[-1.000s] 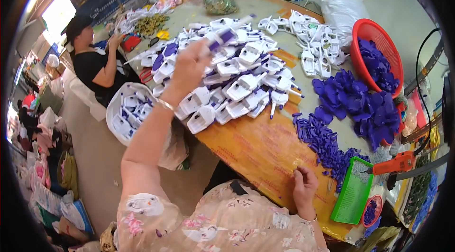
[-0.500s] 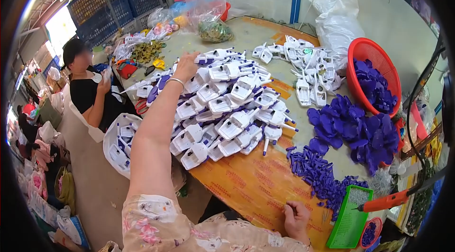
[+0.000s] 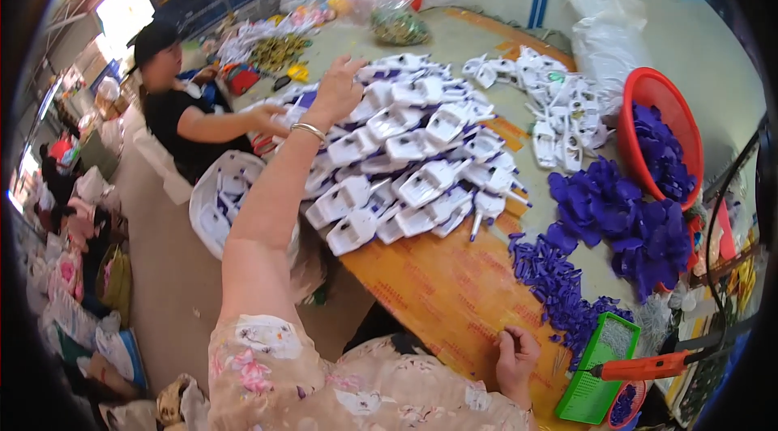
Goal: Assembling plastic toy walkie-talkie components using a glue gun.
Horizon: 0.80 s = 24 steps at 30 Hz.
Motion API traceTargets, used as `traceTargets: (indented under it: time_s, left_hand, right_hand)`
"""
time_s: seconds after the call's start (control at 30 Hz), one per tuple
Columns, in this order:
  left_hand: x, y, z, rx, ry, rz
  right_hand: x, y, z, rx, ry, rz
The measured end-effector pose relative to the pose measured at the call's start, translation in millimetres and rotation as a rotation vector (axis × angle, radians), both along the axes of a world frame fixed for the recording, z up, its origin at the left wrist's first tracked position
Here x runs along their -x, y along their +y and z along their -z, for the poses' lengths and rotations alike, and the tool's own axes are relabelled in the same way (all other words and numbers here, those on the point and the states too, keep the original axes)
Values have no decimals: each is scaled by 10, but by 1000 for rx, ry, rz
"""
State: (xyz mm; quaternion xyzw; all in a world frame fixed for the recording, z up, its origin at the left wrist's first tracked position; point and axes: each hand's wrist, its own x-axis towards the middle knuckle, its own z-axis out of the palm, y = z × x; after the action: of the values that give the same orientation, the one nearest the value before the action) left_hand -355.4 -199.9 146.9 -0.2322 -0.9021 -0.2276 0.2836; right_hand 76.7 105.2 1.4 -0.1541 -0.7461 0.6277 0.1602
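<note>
My left hand (image 3: 339, 89) is stretched far out over a big pile of white plastic shells (image 3: 409, 163) on the table, fingers spread, nothing visibly held; a metal bangle sits on the wrist. My right hand (image 3: 516, 356) rests at the near edge of the orange tabletop (image 3: 442, 293), fingers curled, close to a heap of small purple parts (image 3: 555, 289). Whether it pinches a small part is unclear.
A red basin (image 3: 648, 94) holds purple pieces, with more purple pieces (image 3: 620, 216) spilled beside it. A green tray (image 3: 600, 370) and an orange-handled tool (image 3: 644, 366) lie at the near right. A seated person in black (image 3: 182, 119) works at the left beside a white bowl (image 3: 215, 204).
My left hand, which held a white-and-purple piece up a second ago, has reached further out over the pile and opened. My right hand stays at the table edge.
</note>
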Motion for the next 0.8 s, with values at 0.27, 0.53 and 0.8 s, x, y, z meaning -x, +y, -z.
traceTargets:
  time_s: [0.27, 0.53, 0.8]
  left_hand:
    - [-859, -1088, 112, -315, -292, -101]
    - [-549, -975, 426, 558, -79, -254]
    - [-150, -870, 259, 730, -513, -219]
  right_hand:
    - [6, -66, -19, -43, 70, 30]
    - [57, -39, 77, -37, 18, 43]
    - [106, -46, 78, -49, -7, 70]
